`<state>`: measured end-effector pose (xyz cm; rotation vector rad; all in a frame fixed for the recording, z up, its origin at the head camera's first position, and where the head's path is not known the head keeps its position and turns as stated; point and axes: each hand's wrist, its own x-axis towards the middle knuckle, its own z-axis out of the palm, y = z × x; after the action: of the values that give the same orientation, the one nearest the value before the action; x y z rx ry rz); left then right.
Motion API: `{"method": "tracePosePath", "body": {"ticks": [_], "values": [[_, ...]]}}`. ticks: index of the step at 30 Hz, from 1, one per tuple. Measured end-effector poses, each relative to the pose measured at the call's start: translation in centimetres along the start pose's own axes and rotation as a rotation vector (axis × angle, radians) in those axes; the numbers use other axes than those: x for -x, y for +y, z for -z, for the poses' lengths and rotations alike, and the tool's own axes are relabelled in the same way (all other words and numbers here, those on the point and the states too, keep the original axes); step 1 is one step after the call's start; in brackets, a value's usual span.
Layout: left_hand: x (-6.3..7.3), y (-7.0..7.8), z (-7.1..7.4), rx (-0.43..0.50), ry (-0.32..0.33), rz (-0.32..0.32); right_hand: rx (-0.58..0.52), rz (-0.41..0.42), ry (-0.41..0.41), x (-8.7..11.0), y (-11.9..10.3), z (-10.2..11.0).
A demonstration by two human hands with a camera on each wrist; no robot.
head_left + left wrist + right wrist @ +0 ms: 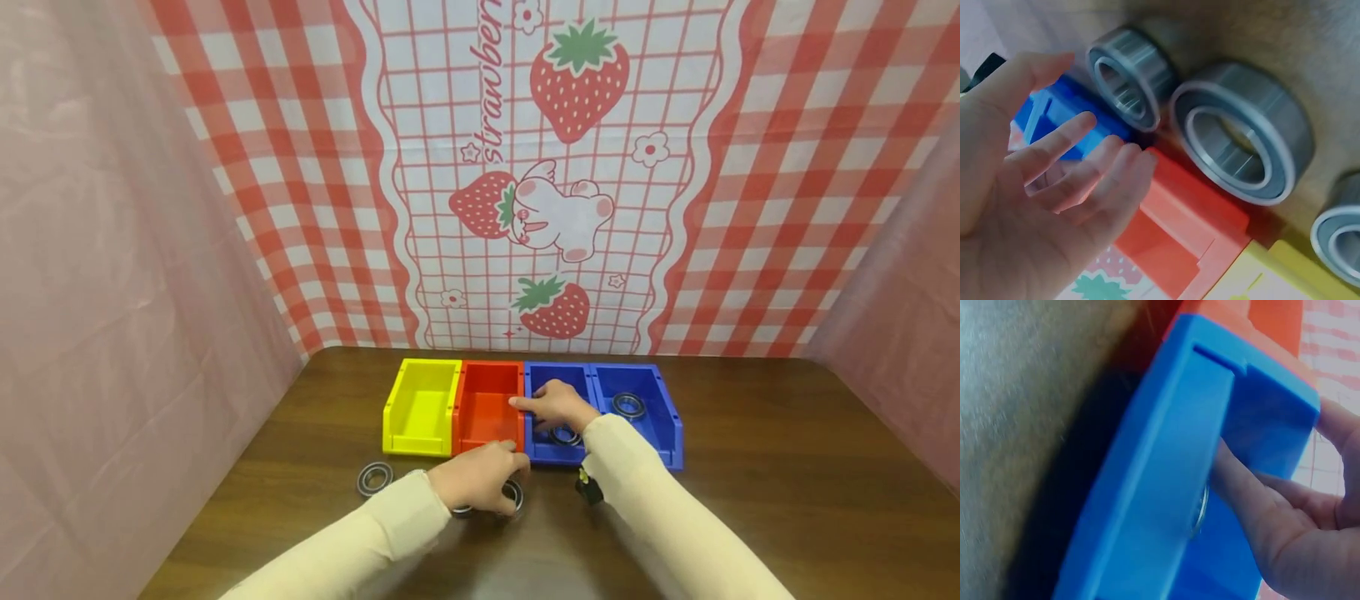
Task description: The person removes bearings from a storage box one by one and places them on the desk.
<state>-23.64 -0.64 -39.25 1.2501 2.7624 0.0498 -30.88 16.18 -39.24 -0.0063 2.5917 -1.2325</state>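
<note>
My left hand (483, 477) hovers over the table in front of the red bin (491, 408), fingers loosely bent. The left wrist view shows nothing in its grasp. Close to its fingertips are a ball bearing (1125, 78) and a second bearing (1285, 125), both partly covered by the hand in the head view. My right hand (557, 404) reaches into the left blue bin (536, 454), thumb apart from the fingers and over the bin's left wall. A bearing (565, 436) lies in that bin below the hand; the right wrist view shows only its rim (1200, 509), apart from the fingers.
Another bearing (628, 406) lies in the right blue bin (667, 417). At the row's left end stands a yellow bin (420, 408), with a bearing (375, 479) on the table in front of it. A checked strawberry cloth (360, 167) hangs behind.
</note>
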Motion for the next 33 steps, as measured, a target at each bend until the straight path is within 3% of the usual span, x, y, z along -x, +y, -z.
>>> {"method": "tracePosePath", "body": {"ticks": [3,7,13,19,24,27,33], "values": [[-0.4,-0.2,0.8,0.049,0.066,0.006,-0.032,0.004,-0.082,0.2,0.0,0.9],[-1.3,-0.7,2.0,0.131,0.164,0.071,-0.015,0.056,-0.131,0.5,0.0,2.4],[-3.8,-2.0,3.6,0.380,0.205,0.276,0.104,0.122,-0.107,0.9,0.1,4.2],[-6.0,-2.9,3.3,0.562,0.255,0.431,0.231,0.142,-0.054,1.4,0.0,4.0],[-7.0,-3.3,2.9,0.664,0.254,0.484,0.341,0.158,0.027,1.9,-0.5,3.4],[-7.5,-3.6,2.8,0.666,0.258,0.489,0.427,0.175,0.067,1.9,-0.8,3.2],[-8.3,-3.9,2.6,0.665,0.304,0.509,0.495,0.131,0.064,2.1,-1.5,2.7]]}}
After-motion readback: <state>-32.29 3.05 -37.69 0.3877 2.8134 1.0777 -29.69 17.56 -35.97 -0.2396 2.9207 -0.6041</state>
